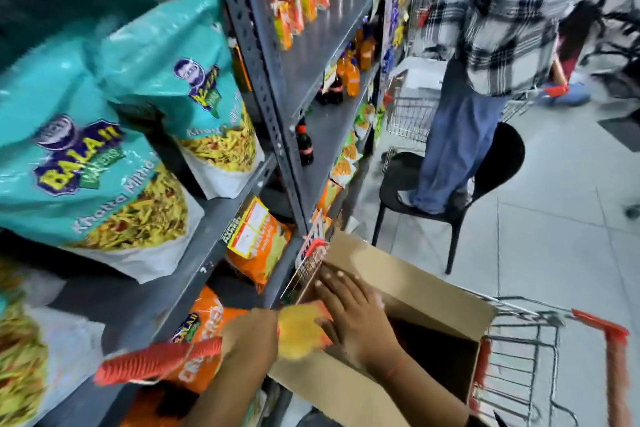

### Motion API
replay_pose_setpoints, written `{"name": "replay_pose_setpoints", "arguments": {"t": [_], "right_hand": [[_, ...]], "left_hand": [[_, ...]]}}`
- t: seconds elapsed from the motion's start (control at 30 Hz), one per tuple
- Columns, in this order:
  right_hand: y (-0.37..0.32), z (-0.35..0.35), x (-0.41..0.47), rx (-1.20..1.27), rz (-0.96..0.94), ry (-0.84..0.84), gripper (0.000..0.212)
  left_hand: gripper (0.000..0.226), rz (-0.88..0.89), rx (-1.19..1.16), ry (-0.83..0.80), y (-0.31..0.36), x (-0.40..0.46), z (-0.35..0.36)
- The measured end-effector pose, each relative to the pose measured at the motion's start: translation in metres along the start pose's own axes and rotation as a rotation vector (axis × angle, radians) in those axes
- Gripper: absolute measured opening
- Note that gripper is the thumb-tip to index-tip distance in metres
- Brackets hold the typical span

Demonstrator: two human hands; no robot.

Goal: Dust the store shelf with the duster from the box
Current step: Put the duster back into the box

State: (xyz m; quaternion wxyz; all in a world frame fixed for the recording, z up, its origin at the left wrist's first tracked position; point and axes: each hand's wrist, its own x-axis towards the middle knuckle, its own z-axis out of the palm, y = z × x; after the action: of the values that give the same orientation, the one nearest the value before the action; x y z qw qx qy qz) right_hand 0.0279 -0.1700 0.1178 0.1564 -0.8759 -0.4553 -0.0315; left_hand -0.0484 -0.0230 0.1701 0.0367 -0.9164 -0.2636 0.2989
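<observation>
Left grip [249,336] clenched around duster [207,348], right grip [353,312] released over box [408,291], grey shelf [214,218], tiled floor [554,236]

From my remote seat, only the wearer's two forearms and hands show, entering from the bottom edge of the frame. Both arms are bare, with no sleeve visible anywhere along them. The left hand [250,334], at lower centre, carries no ring, watch or band that I can make out. The right hand [356,314], just right of it, has short, pale-looking nails, and a thin red thread [396,368] circles its wrist. Motion blur softens both hands' outlines.
</observation>
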Motion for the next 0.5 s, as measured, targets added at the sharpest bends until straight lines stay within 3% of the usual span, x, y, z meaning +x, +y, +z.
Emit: {"name": "replay_pose_setpoints", "arguments": {"t": [0.13,0.5], "right_hand": [[0.004,0.043,-0.021,-0.002,0.09,-0.147,0.052],[0.02,0.136,-0.033,-0.118,0.119,-0.2,0.052]], "left_hand": [[0.033,-0.047,-0.065,-0.083,0.018,0.038,0.042],[0.033,-0.027,-0.13,-0.234,0.044,0.133,0.115]]}}
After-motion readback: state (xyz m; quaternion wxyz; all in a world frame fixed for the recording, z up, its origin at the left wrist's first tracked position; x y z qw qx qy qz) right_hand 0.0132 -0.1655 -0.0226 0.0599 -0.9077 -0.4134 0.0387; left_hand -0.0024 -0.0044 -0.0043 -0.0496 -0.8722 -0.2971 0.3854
